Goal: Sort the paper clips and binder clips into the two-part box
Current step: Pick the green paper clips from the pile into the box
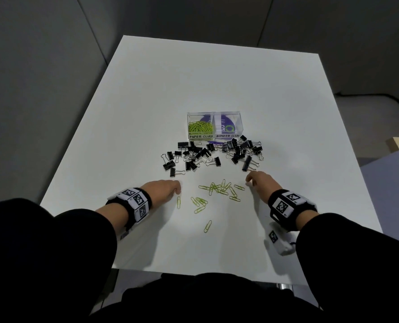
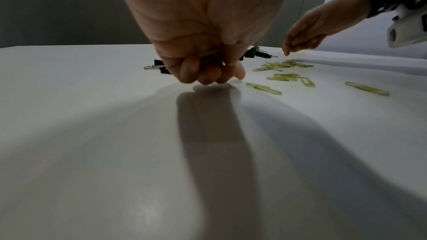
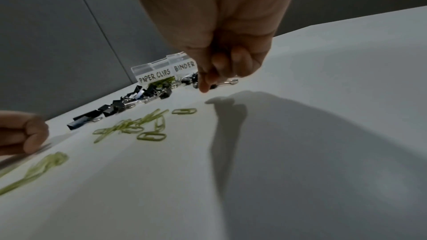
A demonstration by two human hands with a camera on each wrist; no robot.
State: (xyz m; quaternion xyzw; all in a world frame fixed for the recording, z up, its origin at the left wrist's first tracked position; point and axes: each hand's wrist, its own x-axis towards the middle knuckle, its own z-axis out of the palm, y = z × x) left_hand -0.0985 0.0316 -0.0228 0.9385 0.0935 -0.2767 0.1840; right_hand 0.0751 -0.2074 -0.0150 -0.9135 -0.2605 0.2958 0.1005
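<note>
Both hands work the green paper clips (image 1: 219, 188) near me: my left hand (image 1: 164, 188) seems to clutch a few, my right hand (image 1: 260, 180) curls, its contents unclear. Clips could slip out on the way to the box (image 1: 214, 125) behind the binder clips (image 1: 213, 155). White table (image 1: 287, 94), grey walls.

Looks like an office or test cubicle: plain white surface (image 1: 147, 94) mid-frame, grey partition panels (image 1: 42, 66) across the top and upper left, stationery laid out.
</note>
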